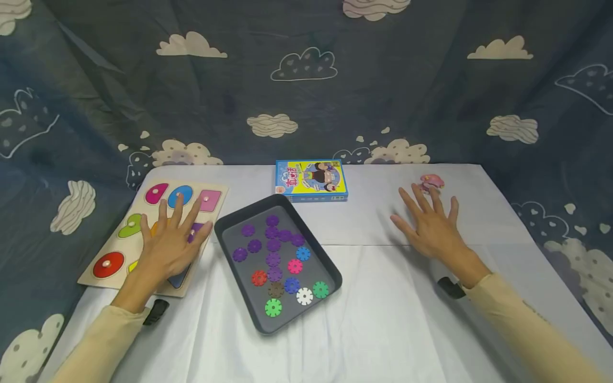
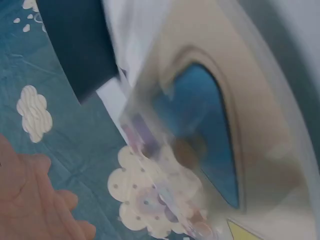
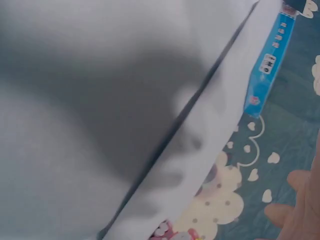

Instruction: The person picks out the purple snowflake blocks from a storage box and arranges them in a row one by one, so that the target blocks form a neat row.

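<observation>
Peg puzzle (image 1: 126,245) looks filled, discs (image 1: 273,259) in tray (image 1: 254,306) prob. unjoined; L hand (image 1: 168,247) & R hand (image 1: 437,233) splayed, fingers (image 1: 176,211) empty.

On the far side, a box (image 1: 311,182) is bearing pink Chinese characters on its face and white ones along its blue side (all too blurred to read).

Soft light, hazy shadow (image 3: 130,110) on white cloth (image 3: 45,180), puzzle board (image 2: 265,125) ghosted and blurred in left wrist view

Eighteen discs (image 1: 273,259), one tray (image 1: 253,297), one box (image 1: 311,180), one board (image 1: 126,243), one toy (image 1: 433,181)
</observation>
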A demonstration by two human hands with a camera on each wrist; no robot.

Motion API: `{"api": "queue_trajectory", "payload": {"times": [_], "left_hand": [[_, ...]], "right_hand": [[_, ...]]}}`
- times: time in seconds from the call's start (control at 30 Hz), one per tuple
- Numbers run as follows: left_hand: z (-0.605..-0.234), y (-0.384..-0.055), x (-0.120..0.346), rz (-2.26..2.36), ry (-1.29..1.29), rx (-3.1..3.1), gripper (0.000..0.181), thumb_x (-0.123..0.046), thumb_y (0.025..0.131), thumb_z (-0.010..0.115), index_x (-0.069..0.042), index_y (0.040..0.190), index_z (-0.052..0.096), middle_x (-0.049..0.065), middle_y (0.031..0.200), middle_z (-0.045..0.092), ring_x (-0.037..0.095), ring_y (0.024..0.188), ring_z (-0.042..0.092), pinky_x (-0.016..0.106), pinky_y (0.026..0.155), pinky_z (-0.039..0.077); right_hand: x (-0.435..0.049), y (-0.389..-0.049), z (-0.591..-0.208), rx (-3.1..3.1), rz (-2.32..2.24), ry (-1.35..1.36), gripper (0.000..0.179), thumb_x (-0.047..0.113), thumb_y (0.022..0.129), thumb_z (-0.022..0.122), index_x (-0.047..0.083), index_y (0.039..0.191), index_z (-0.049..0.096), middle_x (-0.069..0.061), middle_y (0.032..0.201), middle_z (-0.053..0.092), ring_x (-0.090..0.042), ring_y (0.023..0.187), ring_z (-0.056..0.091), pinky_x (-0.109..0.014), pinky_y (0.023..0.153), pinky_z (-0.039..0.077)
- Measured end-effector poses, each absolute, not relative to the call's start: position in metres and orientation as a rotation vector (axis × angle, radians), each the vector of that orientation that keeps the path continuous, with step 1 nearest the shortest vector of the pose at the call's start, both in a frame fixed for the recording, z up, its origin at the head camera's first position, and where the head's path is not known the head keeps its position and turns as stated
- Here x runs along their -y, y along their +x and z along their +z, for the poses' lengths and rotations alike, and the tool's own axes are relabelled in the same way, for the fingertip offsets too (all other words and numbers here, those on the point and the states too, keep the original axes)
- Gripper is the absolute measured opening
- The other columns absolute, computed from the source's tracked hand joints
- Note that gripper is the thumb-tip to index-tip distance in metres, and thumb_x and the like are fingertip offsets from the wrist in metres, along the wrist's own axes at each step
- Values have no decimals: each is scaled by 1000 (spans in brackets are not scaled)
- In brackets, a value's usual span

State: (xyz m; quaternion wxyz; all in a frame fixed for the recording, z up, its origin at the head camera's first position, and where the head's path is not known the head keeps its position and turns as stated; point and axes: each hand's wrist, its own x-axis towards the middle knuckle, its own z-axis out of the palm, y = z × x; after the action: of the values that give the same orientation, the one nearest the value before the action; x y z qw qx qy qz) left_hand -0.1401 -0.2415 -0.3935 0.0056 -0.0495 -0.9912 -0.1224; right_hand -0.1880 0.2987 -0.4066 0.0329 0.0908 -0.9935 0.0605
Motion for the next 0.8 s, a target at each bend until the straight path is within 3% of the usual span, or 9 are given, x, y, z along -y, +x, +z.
{"api": "queue_trajectory", "payload": {"times": [0.23, 0.43, 0.67, 0.8], "left_hand": [[-393, -137, 226, -458, -204, 3133, 83, -71, 98, 21, -21, 162, 5, 17, 168, -12, 47, 150, -18, 77, 110, -15], [-394, -132, 220, -602, -228, 3134, 82, -69, 99, 28, -25, 162, 0, 14, 168, -16, 40, 152, -22, 77, 111, -12], [-400, -126, 216, -703, -256, 3104, 82, -67, 99, 35, -29, 162, -2, 14, 168, -15, 45, 153, -13, 73, 115, -11], [-404, -122, 214, -801, -269, 3095, 84, -65, 99, 40, -29, 162, -1, 13, 167, -17, 43, 153, -14, 70, 117, -11]], "right_hand": [[-288, -189, -405, 3022, 258, 338, 76, 65, 101, 32, 26, 163, 12, -13, 169, 9, -45, 154, -4, -75, 113, -12], [-277, -189, -407, 2990, 254, 395, 73, 63, 101, 34, 28, 162, 15, -11, 169, 12, -45, 153, 3, -72, 116, -9], [-263, -188, -408, 2955, 249, 456, 71, 61, 102, 36, 26, 162, 19, -11, 169, 16, -45, 153, 8, -71, 117, -4], [-255, -189, -408, 2943, 260, 488, 71, 60, 102, 37, 26, 162, 20, -11, 168, 17, -45, 153, 9, -70, 118, -3]]}}
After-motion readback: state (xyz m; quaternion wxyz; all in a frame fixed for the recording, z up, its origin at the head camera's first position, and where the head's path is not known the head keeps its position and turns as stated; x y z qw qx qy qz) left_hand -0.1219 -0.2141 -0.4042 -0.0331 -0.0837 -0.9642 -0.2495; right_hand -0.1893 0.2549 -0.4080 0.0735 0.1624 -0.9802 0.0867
